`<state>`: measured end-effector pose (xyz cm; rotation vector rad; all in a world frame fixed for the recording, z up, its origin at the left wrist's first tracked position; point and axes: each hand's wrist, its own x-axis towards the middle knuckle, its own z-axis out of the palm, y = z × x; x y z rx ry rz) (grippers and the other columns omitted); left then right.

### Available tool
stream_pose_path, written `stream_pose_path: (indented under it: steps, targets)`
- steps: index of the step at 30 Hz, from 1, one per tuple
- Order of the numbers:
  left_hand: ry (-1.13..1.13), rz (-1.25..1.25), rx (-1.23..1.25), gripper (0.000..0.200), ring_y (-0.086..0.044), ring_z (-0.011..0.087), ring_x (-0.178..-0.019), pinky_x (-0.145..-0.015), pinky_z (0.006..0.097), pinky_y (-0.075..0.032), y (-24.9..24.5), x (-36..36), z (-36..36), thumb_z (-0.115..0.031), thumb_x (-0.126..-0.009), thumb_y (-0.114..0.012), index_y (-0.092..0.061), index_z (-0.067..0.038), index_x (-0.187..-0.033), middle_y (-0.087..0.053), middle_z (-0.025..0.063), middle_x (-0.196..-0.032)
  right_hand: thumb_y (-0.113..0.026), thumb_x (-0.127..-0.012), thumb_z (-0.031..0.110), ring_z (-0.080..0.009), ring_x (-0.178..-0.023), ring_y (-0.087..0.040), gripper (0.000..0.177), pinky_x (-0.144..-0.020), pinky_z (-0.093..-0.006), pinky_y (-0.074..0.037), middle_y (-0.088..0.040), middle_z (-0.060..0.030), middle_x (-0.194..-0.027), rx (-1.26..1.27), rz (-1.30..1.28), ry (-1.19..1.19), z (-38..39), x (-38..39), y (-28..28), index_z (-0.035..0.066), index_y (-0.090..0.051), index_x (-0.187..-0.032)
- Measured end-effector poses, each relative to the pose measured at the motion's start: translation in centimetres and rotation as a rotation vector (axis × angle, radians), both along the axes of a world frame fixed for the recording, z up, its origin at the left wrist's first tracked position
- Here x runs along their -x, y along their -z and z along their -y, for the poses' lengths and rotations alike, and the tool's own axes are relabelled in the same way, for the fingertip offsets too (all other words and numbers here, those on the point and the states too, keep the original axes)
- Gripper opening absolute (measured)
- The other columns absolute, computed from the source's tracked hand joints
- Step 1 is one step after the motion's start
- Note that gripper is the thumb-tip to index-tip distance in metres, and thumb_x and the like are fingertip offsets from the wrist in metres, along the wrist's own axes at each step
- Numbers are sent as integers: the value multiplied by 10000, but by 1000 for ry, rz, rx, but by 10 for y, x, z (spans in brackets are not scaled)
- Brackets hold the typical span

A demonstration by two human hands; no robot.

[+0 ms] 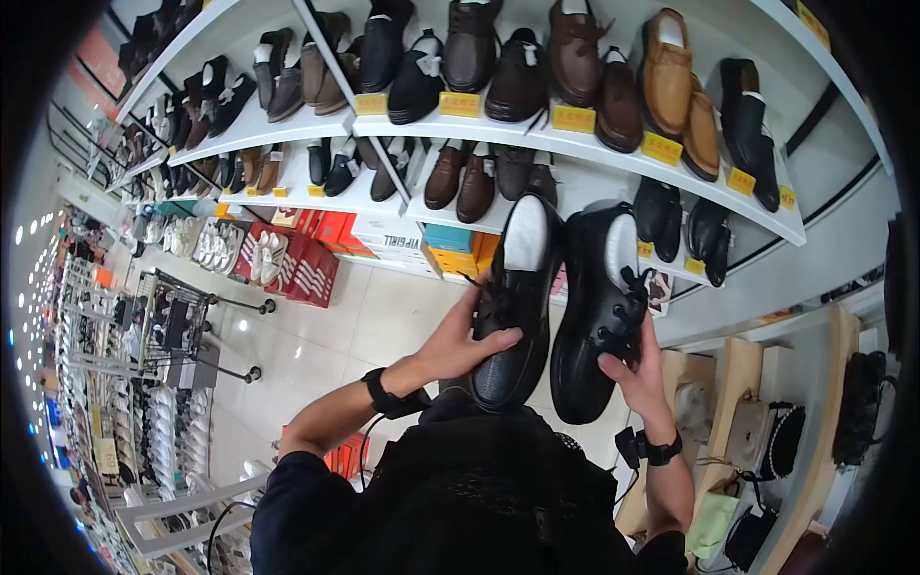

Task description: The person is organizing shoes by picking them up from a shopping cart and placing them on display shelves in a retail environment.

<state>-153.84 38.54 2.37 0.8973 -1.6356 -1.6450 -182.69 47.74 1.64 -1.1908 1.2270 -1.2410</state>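
My left hand (pixel 471 337) is closed around a black lace-up shoe (pixel 516 331), its thumb lying across the upper. A second black lace-up shoe (pixel 586 331) is gripped by my right hand (pixel 634 374), with the thumb near the laces. Both shoes are held side by side in front of my body, openings toward the shelves and toes toward me. Pale lining shows inside each opening. The fingers beneath the shoes are hidden. Black bands with cables sit on both wrists.
A white upper shelf (pixel 335 125) carries several pairs of shoes with yellow price tags (pixel 573 119). Below it, a lower shelf (pixel 374 203) holds more shoes, above stacked shoeboxes (pixel 388 238). Handbags (pixel 752 436) sit on wooden shelving at right. A wheeled rack (pixel 182 321) stands at left.
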Motion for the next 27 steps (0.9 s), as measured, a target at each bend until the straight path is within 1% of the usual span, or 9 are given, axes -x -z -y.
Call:
stream_pose_path:
  steps: [7,10,12,15,16,17,19,26,27]
  targets:
    - [-73,41,156,1042,-426,250,-1373,-1152,356,-329,3,20,-3,-203,-849,-808,-100,49,-1571,-395,202,-1496,-823,-835,168,-279,-1381,-442,1001,-1094,-427,-395,-437,-169,-1495,53,-153,53,-1,10,-9,30,-176,-1586]
    - [-158,46,333,1030,-445,257,-1353,-1133,364,-354,2,26,2,-234,-848,-816,-131,77,-1551,-425,211,-1471,-820,-841,167,-288,-1343,-480,984,-1082,-420,-409,-453,-178,-1480,85,-213,104,0,11,-14,16,-187,-1580]
    - [-151,59,316,1025,-462,254,-1336,-1122,361,-367,-1,34,8,-247,-848,-818,-144,86,-1544,-447,211,-1452,-815,-846,154,-273,-1299,-517,964,-1066,-395,-423,-475,-170,-1462,132,-255,141,3,9,-13,6,-201,-1574]
    - [-132,57,226,1010,-509,248,-1286,-1092,352,-402,-11,50,15,-293,-851,-820,-184,113,-1522,-503,216,-1401,-796,-873,199,-242,-1279,-532,863,-1073,-355,-415,-513,-170,-1428,175,-249,177,16,3,-22,-12,-288,-1538]
    - [-119,69,287,973,-493,256,-1305,-1105,356,-385,-4,51,21,-323,-874,-797,-210,109,-1519,-478,224,-1419,-788,-882,206,-235,-1268,-540,829,-1073,-347,-414,-526,-170,-1416,193,-288,194,19,3,-26,-17,-314,-1525]
    - [-99,71,275,920,-443,268,-1355,-1135,364,-344,5,50,28,-378,-930,-726,-217,101,-1528,-430,234,-1455,-779,-891,213,-228,-1256,-549,796,-1073,-339,-414,-538,-169,-1405,217,-327,208,22,3,-28,-22,-340,-1512]
    - [-88,109,260,883,-377,276,-1409,-1167,366,-289,-3,54,28,-416,-980,-645,-193,90,-1545,-384,233,-1489,-753,-912,179,-202,-1233,-560,725,-1059,-320,-425,-558,-164,-1384,188,-212,226,25,6,-24,-25,-375,-1495]
    - [6,122,237,834,-303,282,-1464,-1191,345,-238,5,43,27,-411,-1031,-556,-141,78,-1565,-313,237,-1560,-705,-944,132,-181,-1224,-555,647,-1052,-304,-425,-559,-140,-1384,192,-125,206,16,6,-25,4,-399,-1499]
    - [21,84,185,787,-317,266,-1457,-1185,343,-249,11,40,28,-433,-1049,-490,-144,34,-1579,-309,201,-1576,-695,-948,122,-177,-1226,-551,632,-1052,-301,-422,-559,-135,-1382,197,-140,221,16,7,-28,8,-405,-1498]
